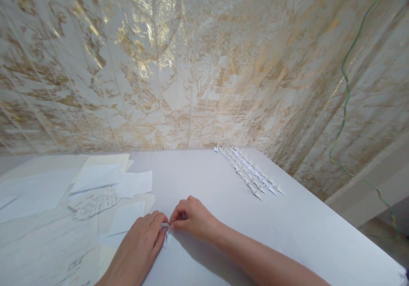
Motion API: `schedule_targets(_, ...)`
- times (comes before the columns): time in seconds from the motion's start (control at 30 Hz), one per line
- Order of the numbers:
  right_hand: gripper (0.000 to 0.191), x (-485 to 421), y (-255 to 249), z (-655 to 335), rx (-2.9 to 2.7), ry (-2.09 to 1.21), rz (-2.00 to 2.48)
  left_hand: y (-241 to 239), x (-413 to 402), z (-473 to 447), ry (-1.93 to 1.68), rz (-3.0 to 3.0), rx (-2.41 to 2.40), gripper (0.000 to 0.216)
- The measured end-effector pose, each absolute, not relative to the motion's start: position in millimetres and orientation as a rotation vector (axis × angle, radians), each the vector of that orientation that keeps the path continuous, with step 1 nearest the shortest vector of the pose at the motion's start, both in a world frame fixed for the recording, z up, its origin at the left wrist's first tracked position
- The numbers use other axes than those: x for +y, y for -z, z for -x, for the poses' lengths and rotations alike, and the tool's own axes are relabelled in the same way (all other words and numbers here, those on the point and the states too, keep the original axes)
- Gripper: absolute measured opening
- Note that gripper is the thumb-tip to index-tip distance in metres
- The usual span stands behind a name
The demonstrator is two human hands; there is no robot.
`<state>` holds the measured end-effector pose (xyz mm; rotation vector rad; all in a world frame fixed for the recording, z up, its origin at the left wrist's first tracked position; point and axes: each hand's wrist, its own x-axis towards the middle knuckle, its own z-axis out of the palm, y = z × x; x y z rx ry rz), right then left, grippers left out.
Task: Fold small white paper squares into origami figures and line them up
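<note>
Work at the near edge of the scene, as seen by a bystander in the room. The small folded paper (165,238) is on the tabletop (185,171), between the two hands and just right of the loose sheets. The left hand (140,239) lies low, palm down, its fingers bent and closed over the paper's left side, presumably to steady it against the surface. The right hand (194,220) comes in from the right; its thumb and forefinger are drawn together in a pinch at the paper's right edge, a grip that seems suited to fine shaping (the exact contact is too small to make out). To the left, paper sheets (35,192) overlap loosely, a smaller printed sheet (92,203) among them, perhaps kept on that side to be within reach. At the far right, small pointed paper pieces (252,171) stand in close slanting rows, nose to tail, an order that probably saves room and keeps them away from the hands. Behind rises a gold-patterned wall covering (204,85); a green cord (345,102) hangs at the right, well apart from the papers.
</note>
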<state>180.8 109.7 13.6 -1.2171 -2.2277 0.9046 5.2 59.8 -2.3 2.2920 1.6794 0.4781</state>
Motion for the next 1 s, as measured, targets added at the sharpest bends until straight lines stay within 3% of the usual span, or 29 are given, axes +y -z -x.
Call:
schedule_targets(0.5,0.008,116,-14,-179,-2.3,-0.901,1.231,7,63,2,-0.651,-2.177,1.632,0.023)
schedule_targets(0.7,0.016,120,-12,-184,-2.366,-0.889,1.111,-2,61,-4,-0.602,-2.175,1.667,0.014)
schedule_targets(1.0,0.008,119,-11,-181,-2.328,-0.863,1.156,-2,59,-6,-0.58,-2.166,1.67,0.021)
